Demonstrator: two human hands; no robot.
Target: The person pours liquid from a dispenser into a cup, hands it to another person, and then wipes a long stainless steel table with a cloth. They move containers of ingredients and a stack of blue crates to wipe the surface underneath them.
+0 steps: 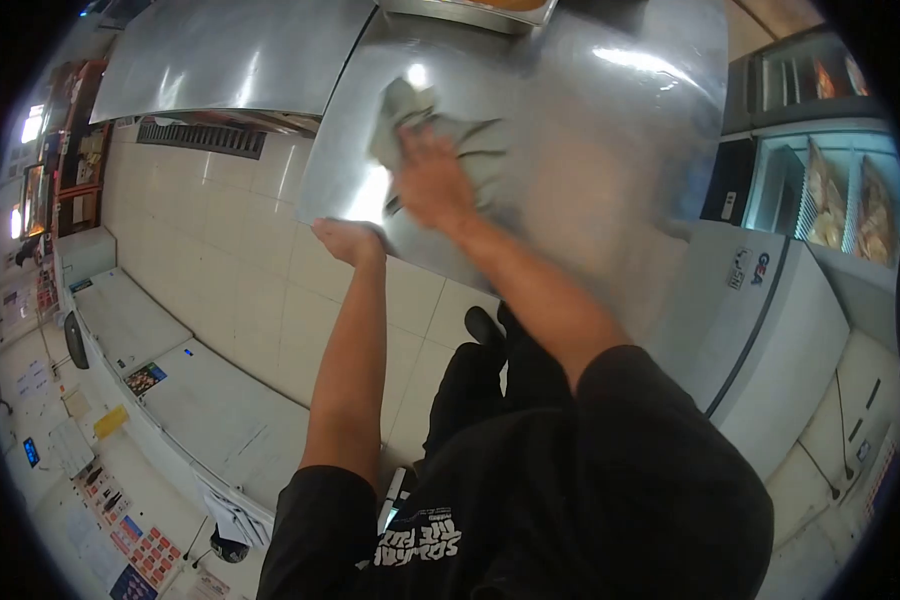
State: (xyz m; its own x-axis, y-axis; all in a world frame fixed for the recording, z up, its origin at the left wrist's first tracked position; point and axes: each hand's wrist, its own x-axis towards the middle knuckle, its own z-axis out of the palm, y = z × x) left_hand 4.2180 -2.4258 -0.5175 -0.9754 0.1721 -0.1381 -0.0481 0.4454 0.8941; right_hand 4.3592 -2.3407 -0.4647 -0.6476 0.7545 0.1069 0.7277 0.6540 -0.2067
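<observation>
A grey-green cloth (480, 140) lies crumpled and spread on the shiny steel table (590, 150). My right hand (430, 180) presses down on it, fingers toward its upper left part; the hand is blurred by motion. At the table's near left corner, my left hand (350, 241) is closed around the edge. Some of its fingertips are hidden from view.
A steel pan (480, 14) with orange-brown contents stands at the table's far edge. Another steel counter (230, 55) is at the upper left. To the right are a grey GEA freezer (720, 300) and a lit display case (835, 195). White chest units (220, 400) line the left.
</observation>
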